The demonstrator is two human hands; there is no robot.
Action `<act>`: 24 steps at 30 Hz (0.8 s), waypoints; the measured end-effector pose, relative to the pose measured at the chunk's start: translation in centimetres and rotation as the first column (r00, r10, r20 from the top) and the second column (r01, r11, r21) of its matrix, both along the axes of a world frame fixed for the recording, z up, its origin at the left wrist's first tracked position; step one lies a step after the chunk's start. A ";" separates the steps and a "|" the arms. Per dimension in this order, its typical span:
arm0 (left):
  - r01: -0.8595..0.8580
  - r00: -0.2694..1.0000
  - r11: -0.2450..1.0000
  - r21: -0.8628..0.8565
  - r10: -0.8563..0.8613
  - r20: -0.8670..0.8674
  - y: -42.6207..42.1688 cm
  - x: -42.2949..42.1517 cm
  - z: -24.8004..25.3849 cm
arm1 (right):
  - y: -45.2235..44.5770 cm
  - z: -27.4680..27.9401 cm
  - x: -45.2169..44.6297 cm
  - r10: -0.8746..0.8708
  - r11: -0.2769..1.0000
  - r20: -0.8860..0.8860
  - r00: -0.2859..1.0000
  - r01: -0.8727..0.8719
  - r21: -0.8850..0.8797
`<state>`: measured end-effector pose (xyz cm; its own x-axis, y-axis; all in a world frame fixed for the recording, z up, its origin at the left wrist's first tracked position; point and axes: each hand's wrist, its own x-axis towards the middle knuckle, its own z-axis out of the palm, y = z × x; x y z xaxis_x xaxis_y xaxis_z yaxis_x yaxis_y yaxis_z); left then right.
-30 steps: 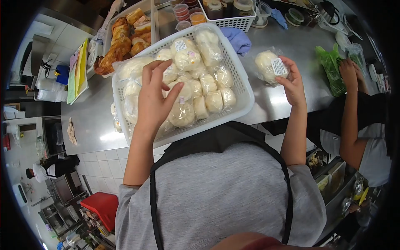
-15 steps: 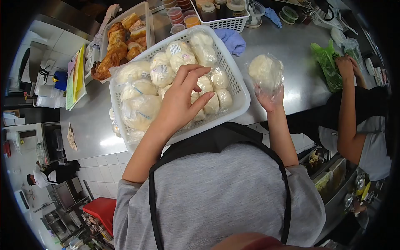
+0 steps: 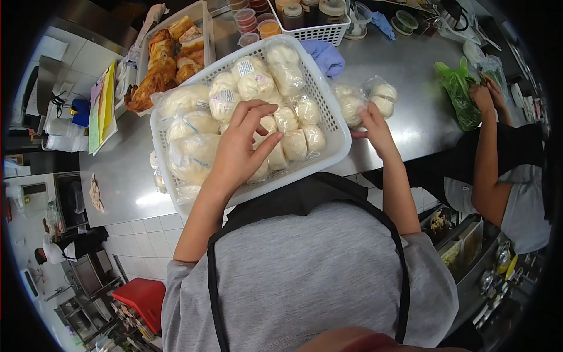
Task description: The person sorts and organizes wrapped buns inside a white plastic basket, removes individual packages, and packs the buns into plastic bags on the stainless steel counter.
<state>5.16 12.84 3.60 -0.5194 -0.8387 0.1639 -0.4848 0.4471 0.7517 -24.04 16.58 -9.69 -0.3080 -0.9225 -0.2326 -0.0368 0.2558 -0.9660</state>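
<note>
Clearly, the left hand (image 3: 239, 149) is over the middle of the white basket (image 3: 342, 148), and its fingers are released and softly curved above the wrapped white buns (image 3: 193, 158) lying inside; whether the fingertips touch the plastic, I cannot tell. At about half past two from the basket's centre, the right hand (image 3: 378, 134) grasps the bagged buns (image 3: 350, 105) by their clear plastic, with the fingers clenched on the near side of them. These buns are just beside the basket's rim, over the bench (image 3: 410, 76), but it is not possible to see if they touch the metal surface. In the basket, some packs carry white labels with print too small to read. A folded blue cloth (image 3: 326, 57) is between one and two o'clock, close to the rim. At one o'clock stands a smaller white basket with jars (image 3: 327, 35), and at twelve o'clock there are small sauce cups (image 3: 270, 28) with red and orange contents. At half past ten, a clear container (image 3: 209, 35) holds browned food pieces. At three o'clock, well apart, a co-worker's hands (image 3: 485, 92) are at a green plastic bag (image 3: 460, 97). Finally, a small beige piece (image 3: 95, 193) lies on the bench at eight o'clock.
</note>
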 end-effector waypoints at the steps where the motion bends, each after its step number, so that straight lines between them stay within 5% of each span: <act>1: -0.023 1.000 0.999 0.023 0.023 -0.007 0.0 0.2 0.0 | 0.7 1.4 -0.4 0.074 0.993 -0.138 0.988 -0.060 0.100; 2: -0.023 1.000 0.999 0.023 0.023 -0.006 -0.1 0.4 0.0 | 0.7 1.6 -1.0 0.074 0.993 -0.138 0.988 -0.061 0.100; 4: -0.056 0.998 0.998 0.013 0.056 -0.027 -0.1 0.7 -0.1 | 1.1 1.7 -2.7 -0.135 0.990 -0.613 0.778 0.135 -0.046; 5: -0.055 0.998 0.998 0.016 0.056 -0.027 -0.1 0.7 -0.1 | 1.2 1.9 -3.2 -0.190 0.978 -0.768 0.612 0.049 -0.202; 6: -0.059 0.998 0.998 0.031 0.060 -0.033 -0.1 0.6 0.0 | 1.1 1.8 -3.2 -0.189 0.979 -0.769 0.611 0.051 -0.199; 8: -0.054 0.998 0.997 0.047 0.056 -0.038 -0.1 0.3 0.0 | 0.7 0.9 -3.2 -0.190 0.975 -0.964 0.187 -0.080 -0.208; 9: -0.024 0.999 1.000 0.019 0.025 -0.029 -0.1 0.1 0.0 | 0.1 -0.9 -4.1 -0.209 0.947 -0.849 0.485 -0.118 -0.300; 10: 0.002 1.000 1.000 -0.011 -0.003 -0.020 -0.1 -0.1 0.0 | -0.1 -2.1 -5.1 -0.212 0.946 -0.850 0.482 -0.117 -0.302; 12: 0.007 1.000 1.000 -0.013 -0.007 -0.026 0.3 -0.3 0.5 | -1.1 -3.1 -6.6 -0.431 0.853 -0.487 0.760 0.165 -0.496; 13: 0.017 0.999 1.000 -0.006 -0.017 -0.028 0.4 -0.4 0.6 | -0.8 -0.7 -5.4 -0.384 0.819 0.173 0.907 0.421 -0.391; 14: 0.015 0.999 1.000 -0.008 -0.015 -0.032 0.3 -0.4 0.6 | -0.3 0.4 -5.7 -0.382 0.818 0.170 0.908 0.418 -0.394; 16: -0.002 0.999 1.000 0.020 0.003 -0.047 0.1 -0.2 0.4 | 0.6 1.4 -6.5 -0.041 0.857 0.716 0.697 0.393 -0.333; 18: 0.005 0.998 0.999 0.041 -0.003 -0.058 0.1 -0.5 0.3 | 0.7 1.7 -6.0 -0.005 0.881 0.761 0.648 0.364 -0.304; 20: 0.006 0.998 0.999 0.052 -0.002 -0.068 0.1 -1.1 0.5 | 0.5 2.6 -4.2 0.223 0.907 0.803 0.552 0.184 -0.378; 22: 0.040 0.991 0.999 -0.028 -0.044 -0.130 0.4 -1.9 0.9 | 0.6 3.4 -1.7 0.190 0.922 0.824 0.534 0.190 -0.336; 24: 0.054 0.990 0.999 -0.006 -0.055 -0.132 0.3 -1.9 0.7 | 0.4 4.5 0.5 0.324 0.931 0.874 0.362 0.041 -0.362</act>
<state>3.25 13.11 4.27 -0.5379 -0.8092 0.2365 -0.3562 0.4724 0.8062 -23.56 16.95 -5.23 0.0669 -0.9977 -0.0106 0.8969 0.0648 -0.4374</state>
